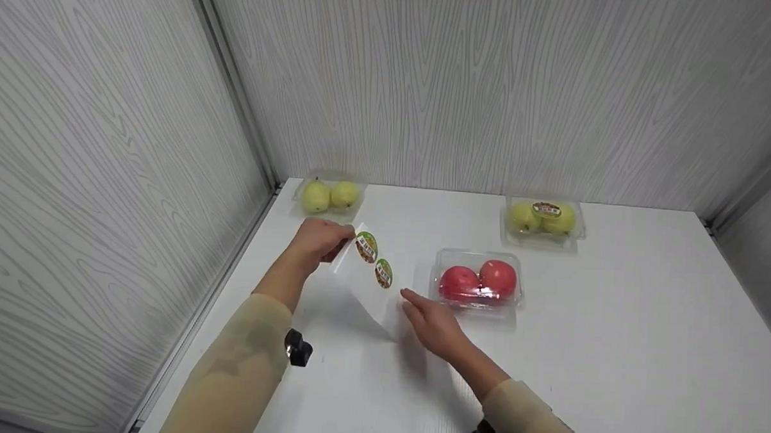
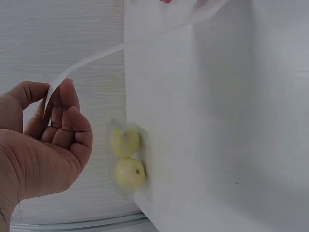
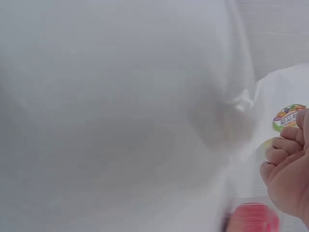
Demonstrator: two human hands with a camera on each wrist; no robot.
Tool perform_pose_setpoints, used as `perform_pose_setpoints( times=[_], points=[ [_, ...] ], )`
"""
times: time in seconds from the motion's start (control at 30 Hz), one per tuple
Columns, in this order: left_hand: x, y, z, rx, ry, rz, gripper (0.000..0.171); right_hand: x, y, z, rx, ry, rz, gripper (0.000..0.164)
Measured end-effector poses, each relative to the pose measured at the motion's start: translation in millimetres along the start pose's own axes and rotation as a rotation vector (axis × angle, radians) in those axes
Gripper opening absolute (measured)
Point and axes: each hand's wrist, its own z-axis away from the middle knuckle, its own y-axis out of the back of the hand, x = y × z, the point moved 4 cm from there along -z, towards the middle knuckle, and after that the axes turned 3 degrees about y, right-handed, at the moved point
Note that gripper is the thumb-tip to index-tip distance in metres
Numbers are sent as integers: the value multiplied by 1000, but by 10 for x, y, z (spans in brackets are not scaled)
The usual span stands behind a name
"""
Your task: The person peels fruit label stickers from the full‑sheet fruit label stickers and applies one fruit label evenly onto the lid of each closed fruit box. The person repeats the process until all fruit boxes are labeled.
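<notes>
My left hand point(image 1: 319, 241) pinches the upper left edge of a thin, glossy white sticker sheet point(image 1: 370, 300) between thumb and fingers. The sheet point(image 2: 96, 55) slants up off the table in a slight bend. Two oval fruit labels, an upper one point(image 1: 366, 247) and a lower one point(image 1: 383, 274), show on its face. Just off the sheet's right side is my right hand point(image 1: 432, 324), its thumb and forefinger stretched toward the lower label. In the right wrist view, its loosely bent fingers point(image 3: 282, 152) overlap the sheet beside a label point(image 3: 288, 117).
Right of the sheet sits a clear plastic box point(image 1: 518, 298) with two red fruits point(image 1: 499, 279). At the back left, another clear box holds two yellow-green pears point(image 1: 316, 197). A labelled box of pears point(image 1: 559, 219) stands back right, near the wall point(image 1: 467, 91).
</notes>
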Motion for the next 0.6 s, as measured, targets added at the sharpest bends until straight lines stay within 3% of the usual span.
perform_pose_setpoints(
  times=[0.13,0.23,0.33,0.47,0.6],
  points=[
    [158,-9,74,-24,40,44,16,-164,222,-37,60,-67,-273,44],
    [257,-48,123,-61,90,88,14,-304,387,-82,101,-111,-518,43],
    [336,-118,169,-114,140,141,13,-438,542,-137,127,-159,-689,40],
    [408,-244,220,-176,179,212,11,-612,719,-201,131,-209,-777,38],
    [459,-395,243,-237,201,243,8,-722,833,-261,126,-224,-795,37]
  ],
)
